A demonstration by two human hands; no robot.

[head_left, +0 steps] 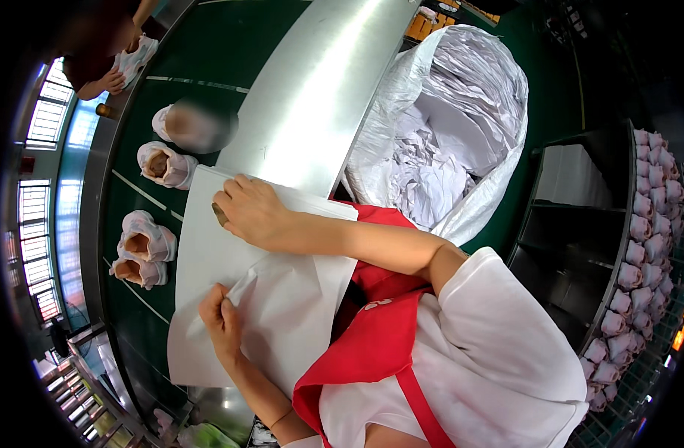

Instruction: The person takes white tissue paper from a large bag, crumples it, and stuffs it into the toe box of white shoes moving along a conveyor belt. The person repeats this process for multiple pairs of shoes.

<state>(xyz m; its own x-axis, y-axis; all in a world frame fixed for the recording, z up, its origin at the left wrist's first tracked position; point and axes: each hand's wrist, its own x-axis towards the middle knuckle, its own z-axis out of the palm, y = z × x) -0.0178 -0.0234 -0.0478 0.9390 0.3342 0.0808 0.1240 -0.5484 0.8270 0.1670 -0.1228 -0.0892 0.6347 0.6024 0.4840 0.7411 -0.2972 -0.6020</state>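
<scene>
A stack of large white paper sheets (196,261) lies in front of me, overlapping the metal table. My left hand (221,317) is closed in a fist at the top sheet, which is creased and lifted beside it. Farther up the stack, my right hand (251,213) has its fingers curled down and pinched at the paper. A small brownish cover or band (219,215) shows on one of its fingers. The fingertips of both hands are partly hidden.
A green conveyor belt (144,317) with white shoes (166,166) runs along the left. Right of the metal table (305,82) stands a white sack (379,142) of crumpled paper. A rack (618,254) holds many pale shoes. Another person's hand (112,81) touches a shoe at top left.
</scene>
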